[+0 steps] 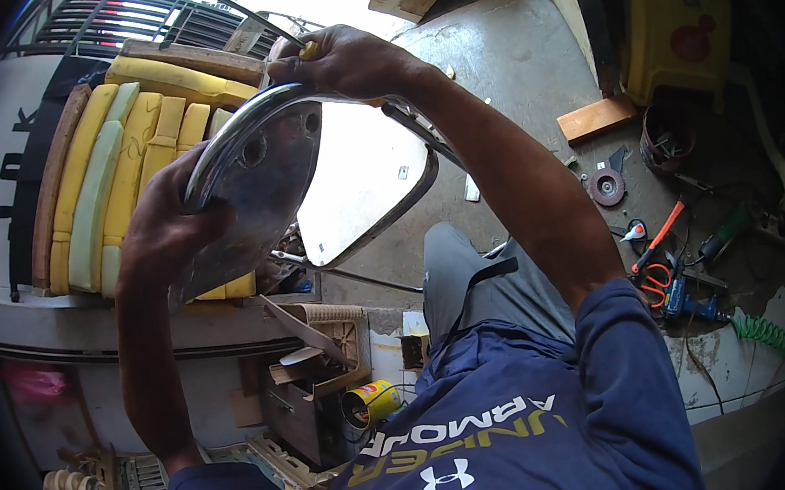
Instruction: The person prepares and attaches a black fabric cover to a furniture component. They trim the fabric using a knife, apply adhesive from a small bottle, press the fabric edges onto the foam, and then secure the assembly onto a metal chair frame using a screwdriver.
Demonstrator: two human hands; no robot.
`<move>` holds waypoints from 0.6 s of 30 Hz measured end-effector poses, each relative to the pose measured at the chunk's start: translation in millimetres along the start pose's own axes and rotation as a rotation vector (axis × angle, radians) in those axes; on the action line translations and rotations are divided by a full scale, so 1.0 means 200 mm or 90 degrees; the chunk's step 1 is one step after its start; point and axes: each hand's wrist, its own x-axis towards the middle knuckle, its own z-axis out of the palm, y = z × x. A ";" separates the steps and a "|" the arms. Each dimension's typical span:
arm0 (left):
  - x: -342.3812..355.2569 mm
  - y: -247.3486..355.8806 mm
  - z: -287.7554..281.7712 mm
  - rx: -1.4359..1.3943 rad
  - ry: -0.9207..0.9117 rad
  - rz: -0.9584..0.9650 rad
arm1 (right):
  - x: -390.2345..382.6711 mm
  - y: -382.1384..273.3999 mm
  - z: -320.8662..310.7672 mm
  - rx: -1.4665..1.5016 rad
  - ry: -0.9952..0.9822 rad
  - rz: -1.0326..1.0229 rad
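My left hand (pixel 166 213) is wrapped round the edge of a shiny chrome-rimmed metal panel (pixel 260 168), which is held up and tilted in front of me. Holes show near the panel's upper end. At the top of its curved rim, my right hand (pixel 339 61) is closed on what looks like a screwdriver (pixel 308 52), with a yellow handle end and a long thin dark shaft pointing up and left. Part of the handle is hidden by the fingers. Just beyond the panel is a white board (pixel 364 182) with rounded corners and a dark edge.
Yellow and pale green cushions (pixel 124 166) stand stacked on a ledge at left. Below lie a wicker-like piece (pixel 329 325) and a yellow can (pixel 372 403). Right, on the floor, are a wooden block (pixel 596 120), a grinding disc (pixel 607 187), an orange-handled tool (pixel 660 236) and a green coiled hose (pixel 764 332).
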 end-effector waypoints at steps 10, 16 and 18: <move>0.01 0.01 0.01 -0.023 -0.003 0.003 | 0.04 0.04 -0.01 0.004 0.008 -0.098; -0.01 0.02 0.00 0.028 0.004 -0.020 | 0.03 0.04 0.01 -0.020 -0.006 -0.127; 0.00 0.01 -0.01 0.035 -0.010 -0.003 | 0.02 0.03 0.02 0.023 0.010 -0.079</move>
